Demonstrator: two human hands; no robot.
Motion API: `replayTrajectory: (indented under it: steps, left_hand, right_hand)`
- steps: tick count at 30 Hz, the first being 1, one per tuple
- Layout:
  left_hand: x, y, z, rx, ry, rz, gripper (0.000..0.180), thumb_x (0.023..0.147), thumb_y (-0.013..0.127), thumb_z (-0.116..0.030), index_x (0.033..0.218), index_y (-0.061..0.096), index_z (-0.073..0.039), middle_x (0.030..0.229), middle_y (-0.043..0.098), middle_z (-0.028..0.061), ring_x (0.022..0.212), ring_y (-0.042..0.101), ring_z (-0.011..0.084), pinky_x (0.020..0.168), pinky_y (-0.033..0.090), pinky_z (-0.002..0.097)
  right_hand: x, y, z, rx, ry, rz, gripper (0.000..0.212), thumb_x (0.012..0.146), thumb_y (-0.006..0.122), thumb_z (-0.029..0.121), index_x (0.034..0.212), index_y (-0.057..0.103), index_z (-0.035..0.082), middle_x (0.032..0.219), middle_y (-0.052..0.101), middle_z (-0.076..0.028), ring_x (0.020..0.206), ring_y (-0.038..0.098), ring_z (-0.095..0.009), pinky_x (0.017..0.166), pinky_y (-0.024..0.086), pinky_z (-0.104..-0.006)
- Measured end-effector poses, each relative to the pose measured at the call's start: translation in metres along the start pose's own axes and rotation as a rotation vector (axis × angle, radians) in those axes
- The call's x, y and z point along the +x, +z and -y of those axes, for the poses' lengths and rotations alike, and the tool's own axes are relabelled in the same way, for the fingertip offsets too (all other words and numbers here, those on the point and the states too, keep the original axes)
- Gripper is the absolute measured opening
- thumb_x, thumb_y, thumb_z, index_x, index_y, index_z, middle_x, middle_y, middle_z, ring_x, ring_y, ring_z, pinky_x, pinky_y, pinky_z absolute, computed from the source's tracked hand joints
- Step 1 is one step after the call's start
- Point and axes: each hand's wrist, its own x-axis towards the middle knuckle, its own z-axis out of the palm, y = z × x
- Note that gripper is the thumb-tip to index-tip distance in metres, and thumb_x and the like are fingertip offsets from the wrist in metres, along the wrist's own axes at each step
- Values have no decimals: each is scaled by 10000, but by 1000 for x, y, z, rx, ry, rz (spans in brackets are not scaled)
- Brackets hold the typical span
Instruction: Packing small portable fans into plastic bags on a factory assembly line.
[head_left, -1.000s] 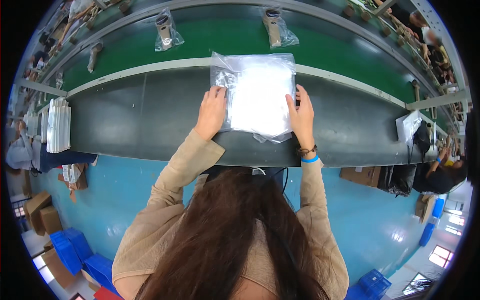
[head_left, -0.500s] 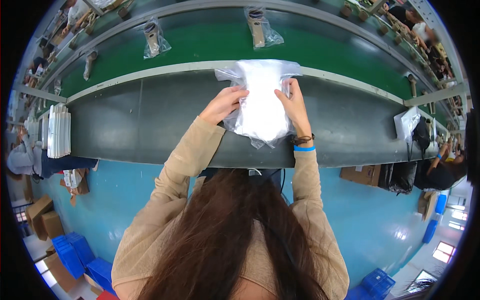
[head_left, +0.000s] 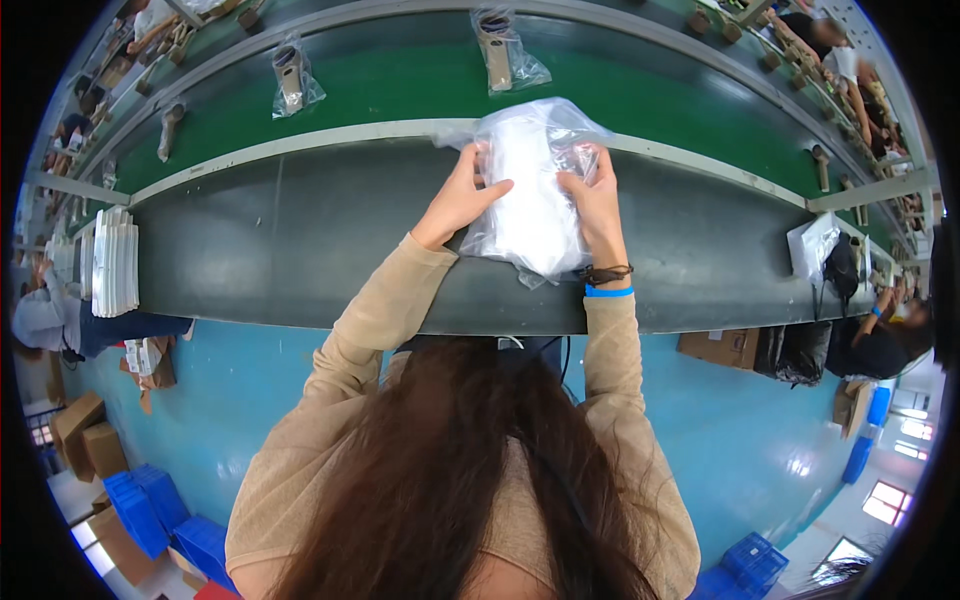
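Between my two hands is a clear plastic bag [head_left: 530, 200] with something flat and bright white inside; glare hides its details. The bag is over the dark worktop [head_left: 340, 240], its upper end reaching past the pale rail. My left hand [head_left: 462, 198] grips the bag's left side, thumb on top and fingers behind. On the right side my right hand [head_left: 595, 200] holds it the same way, thumb across the front. A dark band and a blue band circle my right wrist.
Beyond the rail runs a green conveyor belt [head_left: 390, 95] carrying bagged beige parts [head_left: 497, 60] with round heads. White flat pieces [head_left: 117, 262] stand stacked at the left. At the right lie a white plastic package [head_left: 815, 245] and a black bag [head_left: 843, 268]. Several people work nearby.
The bag's upper end has lifted and puffed out, and my left hand has shifted slightly up and inward on it. The parts on the green belt have moved left.
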Motion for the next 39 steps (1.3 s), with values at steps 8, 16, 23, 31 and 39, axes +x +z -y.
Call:
replayTrajectory:
  steps: [8,16,23,31,39]
  left_hand:
    - [-26,-40,24,1030,262,-413,829,725,776,-472,1343,444,-30,1224,519,185,1024,546,324,855,458,429]
    - [-31,-18,10,721,10,-58,351,807,761,-251,983,588,-1,911,677,123,724,670,176,686,519,293]
    - [-48,-35,26,-314,-109,-166,307,905,644,-158,1117,478,-9,960,688,104,741,654,131,663,517,282]
    - [-65,-36,65,314,108,-474,550,790,753,-254,1225,489,-46,1054,612,96,779,597,196,703,493,327]
    - [-81,-74,40,243,-39,-246,506,769,751,-152,1211,527,-47,1003,650,72,811,635,206,749,530,330]
  right_hand:
    - [-19,-37,-3,-1173,-387,-351,505,802,725,217,1238,518,69,1127,574,-166,1020,557,-353,863,452,-420]
    - [33,29,30,-1213,-945,-71,288,853,667,242,1091,638,82,1163,606,-134,1053,571,-341,864,445,-421]
    - [161,69,14,-792,-291,684,283,889,626,282,975,673,16,867,687,-103,835,640,-273,773,473,-359]
    - [155,84,-47,-849,-418,840,394,784,746,362,824,598,-2,730,525,-91,665,451,-196,580,380,-364]
    - [157,86,-41,-1238,-526,305,383,812,732,291,1067,571,53,987,641,-99,857,608,-292,742,471,-370]
